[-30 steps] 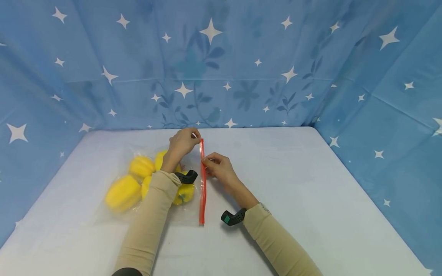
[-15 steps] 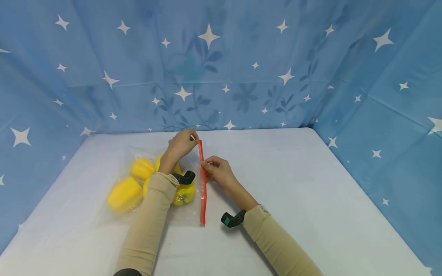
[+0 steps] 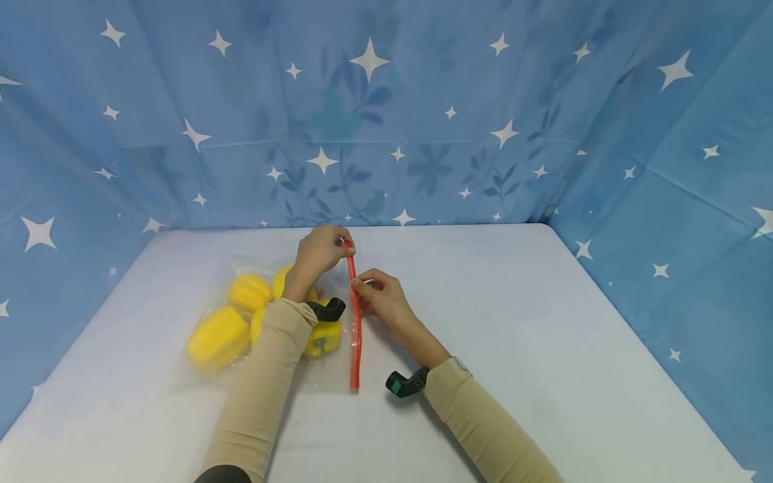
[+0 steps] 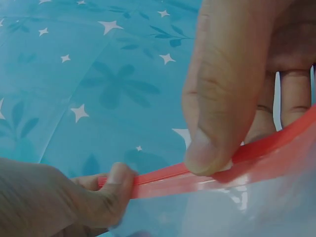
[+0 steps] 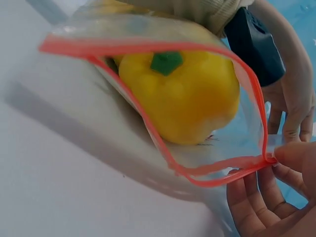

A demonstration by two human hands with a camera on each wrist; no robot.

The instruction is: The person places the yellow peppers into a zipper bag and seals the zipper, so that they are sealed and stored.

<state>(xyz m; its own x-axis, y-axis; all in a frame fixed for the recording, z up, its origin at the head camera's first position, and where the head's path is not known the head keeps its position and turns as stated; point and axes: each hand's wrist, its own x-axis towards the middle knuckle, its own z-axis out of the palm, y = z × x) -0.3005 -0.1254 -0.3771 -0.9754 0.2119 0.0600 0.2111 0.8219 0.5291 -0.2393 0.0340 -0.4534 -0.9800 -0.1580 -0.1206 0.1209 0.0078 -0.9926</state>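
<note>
A clear zip bag (image 3: pixel 326 382) with a red zip strip (image 3: pixel 355 355) lies with several yellow bell peppers (image 3: pixel 219 335) inside. My left hand (image 3: pixel 320 255) pinches the strip at its far end. Nearer to me, my right hand (image 3: pixel 386 300) pinches the same strip between thumb and fingers. In the left wrist view the left hand (image 4: pixel 96 200) is at lower left and the right thumb (image 4: pixel 224 94) presses the red edge. The right wrist view shows the bag's mouth gaping below my right hand (image 5: pixel 276 197), with a green-stemmed pepper (image 5: pixel 182 103) just inside.
A white-covered table (image 3: pixel 513 349) carries the bag left of centre. Blue star-patterned curtain (image 3: pixel 423 100) closes in the back and both sides. A black wrist camera (image 3: pixel 408 382) sits on the right wrist, another wrist camera (image 3: pixel 328 310) on the left.
My left hand has shifted slightly right, so its fingers now overlap the strip's far end. My right hand keeps its pinch almost in place; the peppers stay where they are.
</note>
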